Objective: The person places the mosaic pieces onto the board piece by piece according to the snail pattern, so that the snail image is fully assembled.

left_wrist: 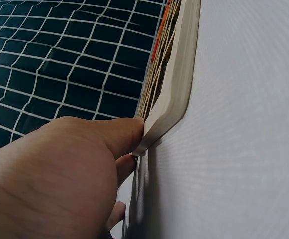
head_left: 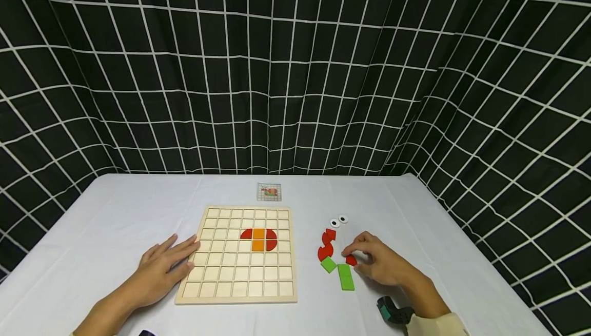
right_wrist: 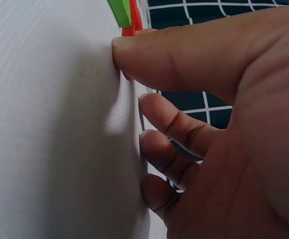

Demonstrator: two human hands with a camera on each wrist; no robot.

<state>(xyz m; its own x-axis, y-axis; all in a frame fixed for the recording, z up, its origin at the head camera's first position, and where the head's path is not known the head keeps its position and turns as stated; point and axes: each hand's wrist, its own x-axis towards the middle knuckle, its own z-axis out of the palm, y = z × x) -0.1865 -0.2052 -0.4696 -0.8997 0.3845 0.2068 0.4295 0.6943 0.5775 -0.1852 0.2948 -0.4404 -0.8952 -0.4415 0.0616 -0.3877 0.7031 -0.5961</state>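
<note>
My left hand (head_left: 159, 272) rests at the left edge of a wooden grid board (head_left: 236, 299), fingers extended. In the left wrist view the thumb (left_wrist: 122, 134) touches the board's corner. Set in the grid are two orange squares (head_left: 258, 239), with red curved pieces (head_left: 272, 239) on their right and another red piece (head_left: 247, 234) on their left. Right of the board, my right hand (head_left: 380, 261) pinches a small red piece (head_left: 351, 260) between thumb and index finger, down at the table. The right wrist view shows that thumb (right_wrist: 149, 55) low against the cloth, with the other fingers curled.
Near the right hand lie green pieces (head_left: 346, 277), a green square (head_left: 329, 264), several red pieces (head_left: 325, 252) and two white eye discs (head_left: 342, 219). A small picture card (head_left: 269, 192) lies behind the board. A dark strapped device (head_left: 392, 310) is by the right wrist. Black gridded curtains (head_left: 258, 82) surround the white table.
</note>
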